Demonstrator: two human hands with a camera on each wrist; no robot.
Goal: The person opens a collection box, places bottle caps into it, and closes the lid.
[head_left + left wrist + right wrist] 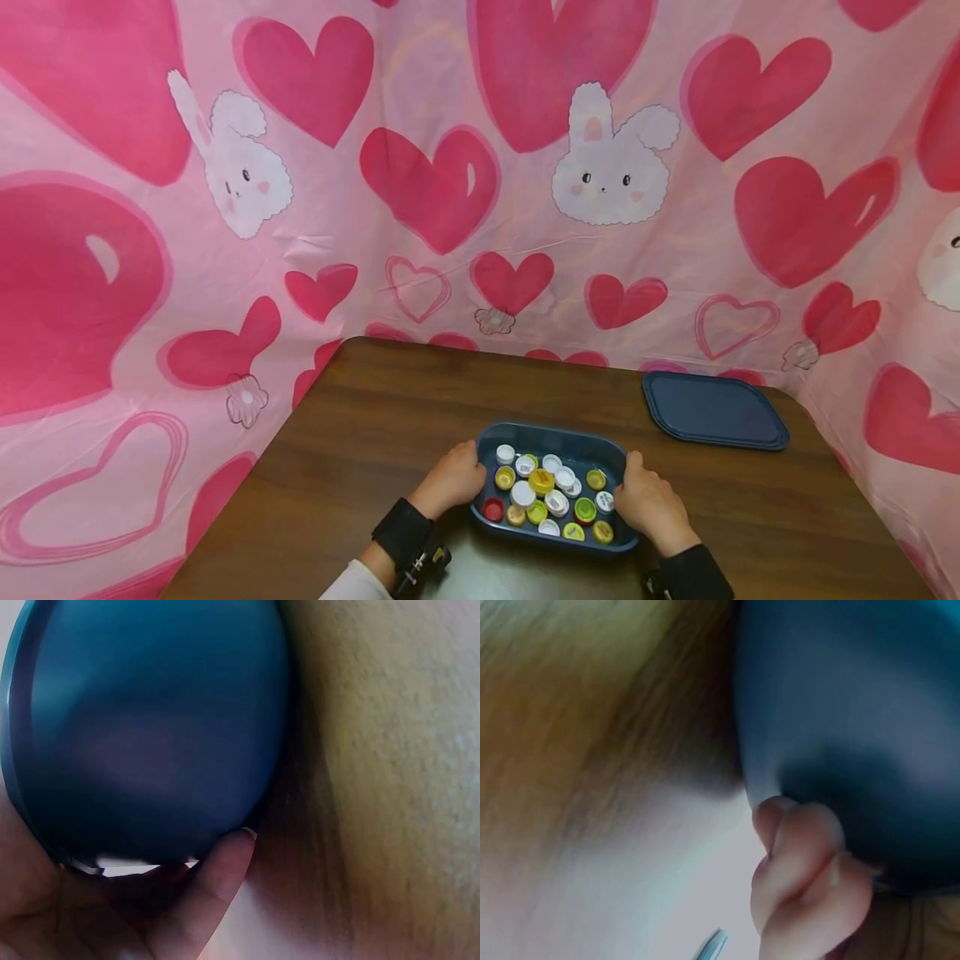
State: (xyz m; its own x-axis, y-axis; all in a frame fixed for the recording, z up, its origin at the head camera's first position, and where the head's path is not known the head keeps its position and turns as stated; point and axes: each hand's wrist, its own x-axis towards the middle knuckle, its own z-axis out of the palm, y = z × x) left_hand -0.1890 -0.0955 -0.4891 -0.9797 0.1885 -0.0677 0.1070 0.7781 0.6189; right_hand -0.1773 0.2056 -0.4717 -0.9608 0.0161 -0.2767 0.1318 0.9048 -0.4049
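A dark blue oblong plastic container (558,543) with rounded corners sits near the front middle of the table, between both hands. Loose bottle caps (523,495) in white, yellow, green and red lie spread over its floor. At its left end, my left hand (455,475) grips the rim and end wall; the left wrist view shows a fingertip (232,859) against the outer wall. My right hand (651,497) holds the opposite end, and bent fingers (806,870) press the outside below the rim in the right wrist view. Whether the base touches the table I cannot tell.
A flat dark blue lid (716,410) with rounded corners lies at the back right of the brown wooden table (360,417). Pink cloth (420,75) printed with hearts and rabbits hangs behind and along the sides of the table.
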